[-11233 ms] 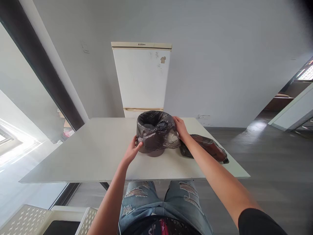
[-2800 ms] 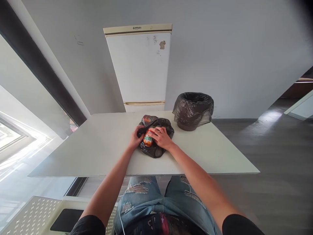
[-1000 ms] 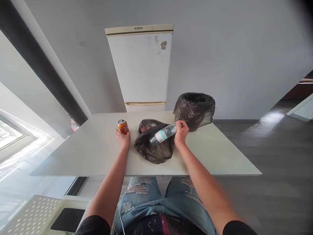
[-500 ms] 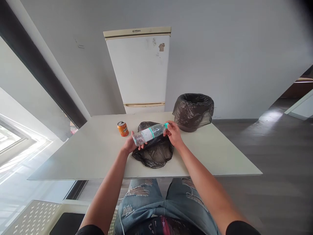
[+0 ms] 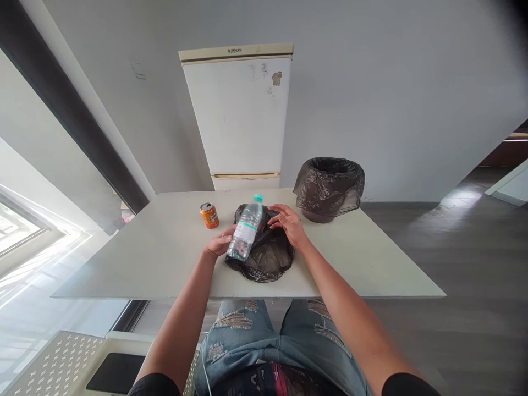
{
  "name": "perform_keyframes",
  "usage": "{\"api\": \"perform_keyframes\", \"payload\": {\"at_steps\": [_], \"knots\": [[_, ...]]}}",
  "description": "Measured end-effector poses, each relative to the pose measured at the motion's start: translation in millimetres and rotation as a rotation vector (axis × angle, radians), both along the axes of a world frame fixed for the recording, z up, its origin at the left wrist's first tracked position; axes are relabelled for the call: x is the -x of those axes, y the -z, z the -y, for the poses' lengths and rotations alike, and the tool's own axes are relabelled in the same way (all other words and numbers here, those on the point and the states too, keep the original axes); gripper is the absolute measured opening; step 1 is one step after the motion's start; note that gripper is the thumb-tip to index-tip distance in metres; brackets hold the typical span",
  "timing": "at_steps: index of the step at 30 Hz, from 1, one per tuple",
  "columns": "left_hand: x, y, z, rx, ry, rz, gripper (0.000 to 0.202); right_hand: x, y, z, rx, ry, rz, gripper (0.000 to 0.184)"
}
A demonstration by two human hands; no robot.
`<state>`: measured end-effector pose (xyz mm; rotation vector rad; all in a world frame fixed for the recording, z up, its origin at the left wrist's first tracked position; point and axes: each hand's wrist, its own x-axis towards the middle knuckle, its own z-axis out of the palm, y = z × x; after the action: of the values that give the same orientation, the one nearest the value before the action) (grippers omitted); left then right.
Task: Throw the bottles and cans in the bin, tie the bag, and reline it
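My left hand [image 5: 219, 245] grips the lower part of a clear plastic water bottle [image 5: 246, 229] with a teal cap, tilted nearly upright over the table. Behind it, a crumpled dark plastic bag [image 5: 267, 257] lies on the white table [image 5: 165, 253]. My right hand [image 5: 289, 223] rests on the top of that bag with the fingers spread. An orange drink can [image 5: 209, 215] stands upright to the left of the bag, apart from both hands.
A small bin lined with a dark bag [image 5: 329, 186] stands at the table's back right. A white fridge [image 5: 240, 115] is against the wall behind the table. A white perforated crate [image 5: 58, 366] sits on the floor at lower left.
My right hand has let go of the bottle's cap end and dropped onto the bag. My left hand has swung the bottle from lying across to nearly upright.
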<state>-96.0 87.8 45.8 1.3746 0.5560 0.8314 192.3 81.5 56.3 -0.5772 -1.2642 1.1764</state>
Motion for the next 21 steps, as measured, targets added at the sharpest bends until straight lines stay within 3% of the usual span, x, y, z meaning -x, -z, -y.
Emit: {"api": "perform_keyframes", "payload": {"at_steps": [4, 8, 10, 13, 15, 18, 21], "knots": [[0, -4.5, -12, -0.211, -0.432, 0.148, 0.084, -2, -0.9, 1, 0.0, 0.04, 0.028, 0.037], [26, -11.6, -24, -0.409, -0.966, 0.212, 0.076, -2, 1.1, -1, 0.001, 0.054, 0.062, 0.033], [43, -12.0, -27, -0.435, -1.277, 0.181, 0.076, -2, 1.7, -2, 0.001, 0.058, 0.072, 0.032], [60, -5.8, -27, -0.339, -1.704, -0.026, 0.086, 0, 2.1, -2, 0.005, 0.062, 0.068, 0.031], [65, 0.9, -26, -0.248, -1.841, -0.227, 0.09, 1, 2.0, -1, 0.011, 0.068, 0.07, 0.03], [65, 10.4, -26, -0.166, -1.879, -0.481, 0.086, -6, -0.1, 2, 0.002, 0.084, 0.101, 0.034], [64, 17.4, -29, -0.129, -1.862, -0.628, 0.081, -22, -5.9, 6, -0.091, -0.116, 0.24, 0.049]]}}
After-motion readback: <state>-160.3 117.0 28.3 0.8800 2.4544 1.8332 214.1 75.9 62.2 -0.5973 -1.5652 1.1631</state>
